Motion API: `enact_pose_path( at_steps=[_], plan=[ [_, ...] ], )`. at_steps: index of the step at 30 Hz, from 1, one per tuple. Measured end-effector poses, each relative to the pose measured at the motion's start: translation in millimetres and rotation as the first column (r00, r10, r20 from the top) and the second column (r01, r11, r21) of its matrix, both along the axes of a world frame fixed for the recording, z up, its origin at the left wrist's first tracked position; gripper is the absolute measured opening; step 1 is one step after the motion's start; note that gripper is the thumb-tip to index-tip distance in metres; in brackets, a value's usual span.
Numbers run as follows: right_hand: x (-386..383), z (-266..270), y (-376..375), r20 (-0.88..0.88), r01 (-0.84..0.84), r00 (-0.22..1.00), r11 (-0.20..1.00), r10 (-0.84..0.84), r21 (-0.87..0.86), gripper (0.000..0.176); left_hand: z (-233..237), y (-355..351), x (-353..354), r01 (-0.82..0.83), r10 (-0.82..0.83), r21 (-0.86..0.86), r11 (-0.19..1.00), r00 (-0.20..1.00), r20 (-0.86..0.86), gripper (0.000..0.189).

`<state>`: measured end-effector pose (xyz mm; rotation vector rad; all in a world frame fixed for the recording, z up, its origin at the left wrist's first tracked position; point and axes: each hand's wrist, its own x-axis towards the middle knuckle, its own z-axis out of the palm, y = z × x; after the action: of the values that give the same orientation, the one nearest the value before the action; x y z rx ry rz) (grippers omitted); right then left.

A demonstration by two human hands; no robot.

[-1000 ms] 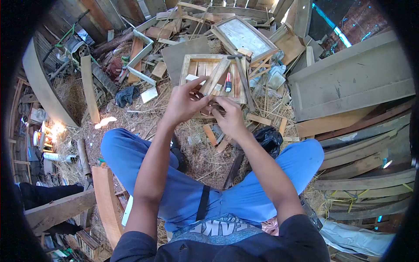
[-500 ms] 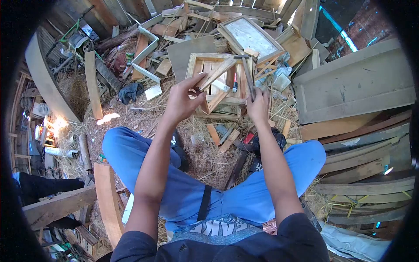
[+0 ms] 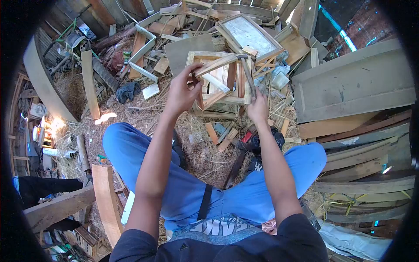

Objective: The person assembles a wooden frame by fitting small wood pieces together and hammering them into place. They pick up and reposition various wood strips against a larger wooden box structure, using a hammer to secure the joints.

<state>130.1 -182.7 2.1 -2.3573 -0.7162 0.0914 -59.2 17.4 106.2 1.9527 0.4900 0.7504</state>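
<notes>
My left hand (image 3: 185, 89) grips the left corner of a small wooden frame (image 3: 217, 64), which is tilted over a larger wooden frame with slats (image 3: 238, 101). In my right hand (image 3: 258, 107) is the handle of a hammer (image 3: 248, 76), with its head at the small frame's upper right corner. The larger frame lies on the ground beyond my feet. A pale strip (image 3: 216, 82) crosses inside the small frame.
A framed panel (image 3: 251, 35) lies behind the larger frame, among wood scraps. Wide boards (image 3: 353, 83) are stacked at the right. Curved planks (image 3: 89, 83) stand at the left. A person's dark-clothed leg (image 3: 48, 187) shows at the lower left.
The small frame has turned, so its crosspiece and right side show more openly. The hammer's head stays near its upper right corner, and the red and black object beneath is now mostly hidden.
</notes>
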Motion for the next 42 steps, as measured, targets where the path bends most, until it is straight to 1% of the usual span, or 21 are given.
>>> enact_pose_path(
  at_steps=[2,4,6,7,9,13,15,16,18,20,22,24,25,27,28,29,30,34,36,39,42],
  plan=[
    [0,9,-4,-0.020,0.009,1.000,1.000,-0.010,-0.020,0.059,0,-1,3,-0.020,0.020,-0.072,0.997,1.000,-0.010,0.047],
    [3,8,-6,-0.040,0.019,0.999,0.999,-0.021,-0.038,0.059,-1,-1,5,-0.019,0.019,-0.070,0.997,1.000,-0.004,0.047],
    [7,2,-8,-0.004,0.030,1.000,0.998,-0.030,0.060,0.049,-3,0,6,-0.018,0.018,-0.065,0.998,1.000,0.003,0.047],
    [8,2,-9,-0.002,0.032,0.999,0.998,-0.032,0.060,0.049,-4,0,6,0.014,-0.012,-0.066,0.998,0.999,0.032,0.047],
    [6,6,-12,-0.157,0.105,0.985,0.964,-0.068,0.243,0.038,-5,-1,7,0.048,-0.044,-0.066,0.997,0.997,0.061,0.047],
    [7,17,-25,-0.205,0.114,0.977,0.962,-0.063,0.247,0.034,-1,-7,12,0.072,-0.064,-0.136,0.988,0.996,0.061,0.046],
    [9,18,-30,-0.332,0.182,0.940,0.941,-0.081,0.286,0.035,-1,-8,16,0.078,-0.068,-0.150,0.986,0.995,0.072,0.046],
    [10,18,-31,-0.331,0.186,0.940,0.940,-0.085,0.286,0.035,-4,-6,18,0.097,-0.084,-0.158,0.983,0.993,0.082,0.046],
    [12,15,-36,-0.274,0.200,0.958,0.884,-0.086,0.422,0.035,-6,-6,22,0.121,-0.107,-0.165,0.979,0.990,0.094,0.045],
    [22,5,-42,-0.259,0.189,0.963,0.879,-0.078,0.438,0.032,-7,-8,26,0.173,-0.150,-0.174,0.969,0.979,0.137,0.045],
    [27,2,-47,-0.245,0.179,0.967,0.873,-0.071,0.453,0.029,-6,-10,30,0.201,-0.177,-0.208,0.957,0.976,0.128,0.045],
    [27,4,-51,-0.341,0.247,0.935,0.863,-0.094,0.440,0.025,-7,-12,34,0.227,-0.203,-0.243,0.943,0.972,0.118,0.045],
    [24,7,-54,-0.342,0.252,0.935,0.862,-0.099,0.440,0.025,-10,-13,36,0.249,-0.224,-0.204,0.947,0.965,0.136,0.046],
    [17,19,-62,-0.474,0.255,0.880,0.832,0.011,0.493,0.027,-15,-13,39,0.272,-0.248,-0.166,0.948,0.957,0.151,0.046],
    [15,25,-66,-0.475,0.258,0.880,0.832,0.007,0.491,0.027,-18,-14,40,0.278,-0.247,-0.216,0.936,0.956,0.160,0.047],
    [12,32,-71,-0.551,0.301,0.833,0.806,0.038,0.510,0.029,-21,-14,41,0.283,-0.244,-0.266,0.922,0.955,0.169,0.047],
    [10,39,-75,-0.621,0.343,0.780,0.779,0.074,0.524,0.031,-23,-13,42,0.286,-0.246,-0.268,0.920,0.954,0.171,0.047],
    [-11,70,-83,-0.615,0.352,0.783,0.744,0.099,0.568,0.033,-31,-7,42,0.295,-0.260,-0.217,0.930,0.949,0.177,0.048],
    [-16,76,-88,-0.629,0.362,0.768,0.726,0.125,0.585,0.034,-33,-6,42,0.298,-0.262,-0.203,0.933,0.947,0.188,0.048],
    [-16,78,-88,-0.657,0.398,0.744,0.709,0.122,0.582,0.034,-32,-9,41,0.287,-0.249,-0.240,0.928,0.953,0.175,0.050],
    [-15,78,-89,-0.655,0.386,0.742,0.711,0.140,0.588,0.033,-30,-13,40,0.268,-0.232,-0.245,0.932,0.958,0.165,0.054]
  ],
)
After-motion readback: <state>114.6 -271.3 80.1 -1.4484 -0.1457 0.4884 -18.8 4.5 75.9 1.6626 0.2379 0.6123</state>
